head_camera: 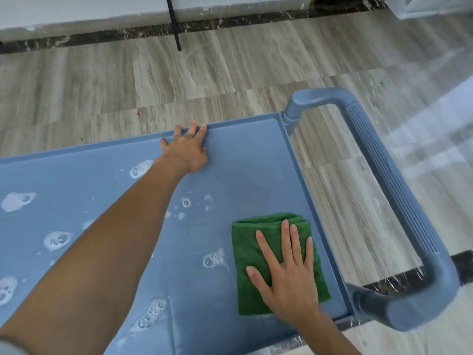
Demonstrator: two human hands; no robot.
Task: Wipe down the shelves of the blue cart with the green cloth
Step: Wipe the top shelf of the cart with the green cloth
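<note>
Grey wood-grain plank floor (230, 73), edged at the far side by a dark marbled border strip. On it, a blue plastic cart (243, 160) with a flat, raised-rim top shelf and a ribbed loop handle (389, 180) at the end. Right hand (289, 275): palm down, fingers extended and slightly spread, pressing flat on a folded green terry cloth (245, 252); nothing gripped, the hand laid open on top. The cloth lies directly beneath this palm, on the shelf, close to the handle-end rim. Left hand (186, 149): arm reaching across the shelf, palm resting on the surface, fingertips hooked over the far rim beyond the cloth hand; loosely curled, holding only the edge. White soapy foam patches (56, 240) dot the shelf left of the cloth hand and around the left forearm.
</note>
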